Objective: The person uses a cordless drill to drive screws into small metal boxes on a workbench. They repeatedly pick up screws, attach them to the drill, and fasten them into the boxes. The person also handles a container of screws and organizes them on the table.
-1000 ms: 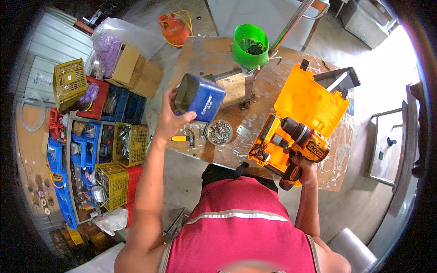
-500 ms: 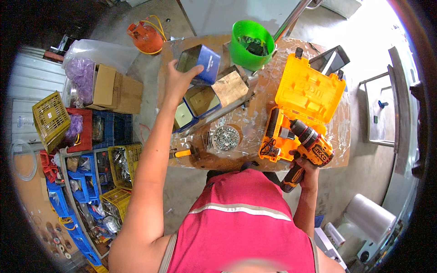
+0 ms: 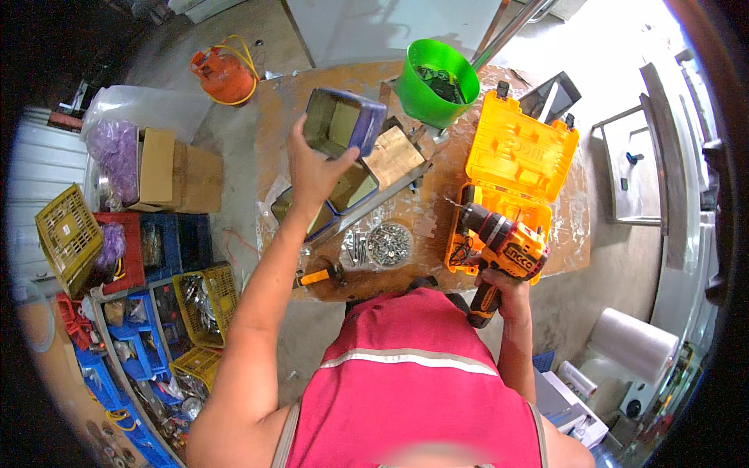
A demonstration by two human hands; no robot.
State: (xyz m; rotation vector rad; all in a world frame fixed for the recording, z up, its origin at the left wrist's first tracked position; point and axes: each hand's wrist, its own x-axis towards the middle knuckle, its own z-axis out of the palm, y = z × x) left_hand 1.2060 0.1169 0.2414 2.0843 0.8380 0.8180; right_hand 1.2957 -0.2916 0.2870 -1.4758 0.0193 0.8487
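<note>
1. Blue box (image 3: pixel 343 121), open and tilted with its dull greenish inside showing, is gripped at its lower edge by the left hand (image 3: pixel 314 170), raised over the far left part of the desk (image 3: pixel 425 214).
2. Right hand (image 3: pixel 503 287) is wrapped around the grip of an orange and black cordless drill (image 3: pixel 499 248), held at the near right edge of the desk.
3. Just behind the drill lies its yellow tool case (image 3: pixel 515 168), lid swung open.
4. Under the lifted box sit more small open boxes (image 3: pixel 351 191) and a brown cardboard piece (image 3: pixel 392 156).
5. Between the two hands, a clear bag of screws and bolts (image 3: pixel 380 246) rests on the desk near its front edge.
6. At the far edge stands a green bucket (image 3: pixel 437 82).
7. On the floor to the left are an orange gas cylinder (image 3: pixel 225 74), cardboard cartons (image 3: pixel 168 168), and yellow crates (image 3: pixel 66 234).
</note>
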